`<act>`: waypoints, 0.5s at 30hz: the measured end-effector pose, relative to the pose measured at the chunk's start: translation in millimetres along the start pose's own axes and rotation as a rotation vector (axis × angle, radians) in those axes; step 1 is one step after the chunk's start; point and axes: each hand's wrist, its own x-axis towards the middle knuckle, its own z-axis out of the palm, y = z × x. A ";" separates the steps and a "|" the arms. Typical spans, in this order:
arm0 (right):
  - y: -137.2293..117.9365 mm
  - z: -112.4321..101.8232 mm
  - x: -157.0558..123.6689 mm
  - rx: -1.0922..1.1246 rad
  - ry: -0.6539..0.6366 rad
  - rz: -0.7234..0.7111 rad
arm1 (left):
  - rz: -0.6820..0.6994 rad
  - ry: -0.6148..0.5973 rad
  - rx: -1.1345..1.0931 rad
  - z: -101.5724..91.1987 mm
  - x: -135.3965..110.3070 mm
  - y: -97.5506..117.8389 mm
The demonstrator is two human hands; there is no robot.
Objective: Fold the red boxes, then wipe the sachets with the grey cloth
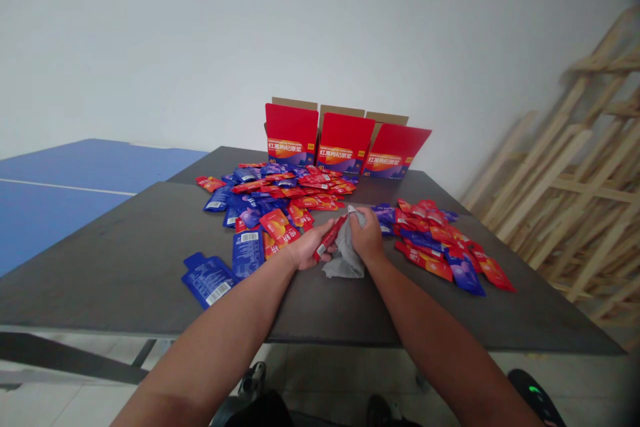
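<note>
My left hand [311,248] is closed around a red pouch [330,237], held tilted just above the dark table. In my right hand [367,233] is a crumpled grey cloth [346,255], which hangs down beside the pouch and seems to touch it. To the left of my hands spreads a pile of red and blue pouches, among them a blue pouch [248,252] with a barcode and a red pouch [279,227]. Nearest my left forearm lies another blue pouch [209,280]. On the right is a second pile of red and blue pouches [433,240].
Three red cartons stand open in a row at the back: a left carton [291,133], a middle carton [345,141] and a right carton [393,150]. A blue table-tennis table [95,173] adjoins on the left. Wooden frames [575,180] lean at the right.
</note>
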 end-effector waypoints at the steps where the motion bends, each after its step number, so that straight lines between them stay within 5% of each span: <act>1: 2.6 0.2 1.7 0.012 -0.006 0.058 | -0.036 -0.043 -0.053 -0.6 -1.6 1.9; 4: 7.5 -0.3 5.8 0.043 -0.015 0.208 | -0.102 -0.155 -0.209 -1.7 -6.2 8.6; 7: 4.6 -3.0 6.5 0.073 0.014 0.200 | 0.011 -0.135 -0.348 -3.5 -6.8 15.0; 15: -26.8 -7.8 -18.2 0.172 -0.186 -0.426 | 0.215 0.140 -0.403 -10.7 7.9 19.3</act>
